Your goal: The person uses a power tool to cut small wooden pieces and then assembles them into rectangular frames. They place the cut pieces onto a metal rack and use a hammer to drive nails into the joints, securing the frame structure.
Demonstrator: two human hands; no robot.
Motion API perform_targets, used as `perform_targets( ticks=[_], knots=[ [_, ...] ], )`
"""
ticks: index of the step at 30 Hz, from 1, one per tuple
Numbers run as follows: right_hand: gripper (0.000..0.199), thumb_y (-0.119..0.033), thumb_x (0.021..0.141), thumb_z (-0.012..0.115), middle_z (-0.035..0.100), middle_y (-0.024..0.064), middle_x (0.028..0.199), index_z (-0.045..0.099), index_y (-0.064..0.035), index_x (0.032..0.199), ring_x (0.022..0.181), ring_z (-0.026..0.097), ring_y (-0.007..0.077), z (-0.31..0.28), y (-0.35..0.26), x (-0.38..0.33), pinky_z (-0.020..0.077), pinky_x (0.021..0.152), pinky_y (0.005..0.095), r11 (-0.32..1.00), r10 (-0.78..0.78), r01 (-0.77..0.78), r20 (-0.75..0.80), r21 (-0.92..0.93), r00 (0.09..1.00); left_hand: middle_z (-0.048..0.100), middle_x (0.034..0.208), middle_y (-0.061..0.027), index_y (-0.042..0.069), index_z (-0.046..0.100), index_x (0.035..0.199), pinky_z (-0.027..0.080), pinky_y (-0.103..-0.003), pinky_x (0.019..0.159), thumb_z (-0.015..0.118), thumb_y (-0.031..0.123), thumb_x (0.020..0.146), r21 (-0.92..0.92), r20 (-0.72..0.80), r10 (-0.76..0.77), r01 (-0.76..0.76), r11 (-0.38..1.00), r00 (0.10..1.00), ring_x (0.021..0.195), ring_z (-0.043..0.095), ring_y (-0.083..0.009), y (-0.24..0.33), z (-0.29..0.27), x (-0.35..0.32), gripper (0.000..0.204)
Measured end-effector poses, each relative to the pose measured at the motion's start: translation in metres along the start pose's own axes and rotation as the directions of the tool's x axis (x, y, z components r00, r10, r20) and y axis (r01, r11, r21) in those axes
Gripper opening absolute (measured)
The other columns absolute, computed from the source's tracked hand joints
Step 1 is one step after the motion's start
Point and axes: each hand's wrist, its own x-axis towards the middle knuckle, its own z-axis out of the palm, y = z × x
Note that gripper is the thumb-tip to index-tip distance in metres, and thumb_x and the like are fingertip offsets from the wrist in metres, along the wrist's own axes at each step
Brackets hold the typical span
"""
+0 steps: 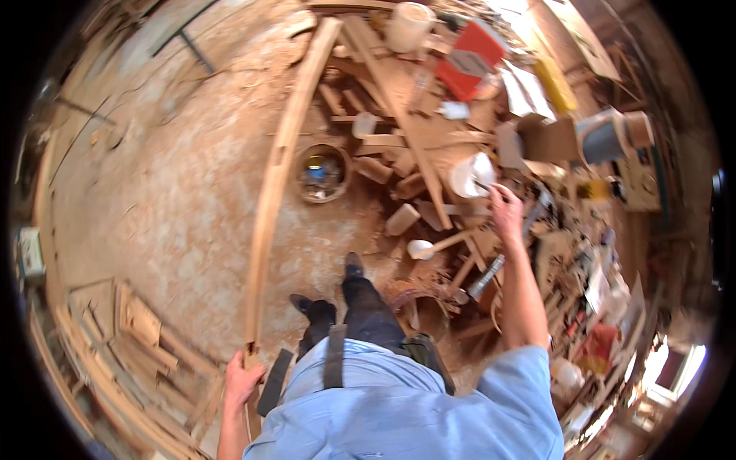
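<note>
My left hand (pixel 242 377) is closed round the near end of a long wooden beam (pixel 268 215). The beam runs away from me to the far side, with a slot cut in its upper face partway along. A second notch shows close to my fingers. Out to the right, my right arm is stretched forward, and my right hand (pixel 506 208) pinches a thin dark stick (pixel 481 185). The stick's far end reaches over the mouth of a white tub (pixel 471 175). What lies inside the tub is too blurred to tell.
A round bucket (pixel 323 175) with small items stands right of the beam. Wood offcuts (pixel 402 219) and a leaning board (pixel 402 123) crowd the floor. A red box (pixel 471 60) lies in the far right clutter. Stacked timber (pixel 146 337) is at the near left.
</note>
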Motion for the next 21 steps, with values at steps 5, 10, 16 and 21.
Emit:
perform_targets(
  ticks=[5,10,16,21],
  knots=[
    [0.019,-0.027,0.096,0.06,0.062,0.0009,0.075,0.064,-0.0079,0.098,0.058,0.055,0.0086,-0.018,-0.007,0.002,0.0416,0.047,0.022,0.883,0.281,-0.214,-0.103,0.417,0.954,0.06,0.08,-0.004,-0.002,0.059,0.11,0.048,-0.027,0.057,0.075,0.012,0.072,-0.094,0.048,-0.026,0.03,0.995,0.999,0.065,0.056,-0.0103,0.007,0.005,-0.002,0.044],
    [0.02,-0.033,0.096,0.06,0.06,0.0013,0.072,0.059,-0.0132,0.095,0.058,0.055,0.0126,-0.041,0.016,0.011,0.0417,0.047,0.024,0.585,0.51,-0.432,0.103,0.686,0.854,0.06,0.091,-0.0019,-0.001,0.059,0.111,0.049,-0.026,0.071,0.077,0.008,0.072,-0.233,0.036,0.007,0.002,0.973,0.999,0.08,0.057,-0.01,-0.008,0.008,-0.002,0.044],
    [0.018,-0.028,0.1,0.054,0.055,0.0004,0.071,0.056,-0.0108,0.095,0.06,0.051,0.013,-0.057,-0.096,-0.017,0.0394,0.049,0.025,0.456,0.23,-0.124,0.018,0.881,0.973,0.062,0.096,-0.0027,0.0,0.06,0.109,0.049,-0.026,0.077,0.075,0.001,0.073,-0.179,-0.021,0.068,-0.071,0.981,0.997,0.086,0.057,-0.0102,-0.009,0.01,-0.006,0.039],
    [0.017,-0.024,0.099,0.054,0.061,0.0048,0.071,0.056,-0.0075,0.097,0.057,0.059,0.0136,0.0,-0.198,-0.065,0.0469,0.043,0.0242,0.625,0.036,-0.152,0.165,0.766,0.986,0.063,0.099,-0.0038,-0.001,0.06,0.113,0.049,-0.027,0.081,0.075,0.001,0.072,-0.153,0.061,-0.008,0.017,0.988,0.998,0.089,0.058,-0.0117,0.012,0.007,-0.016,0.043]
  ],
)
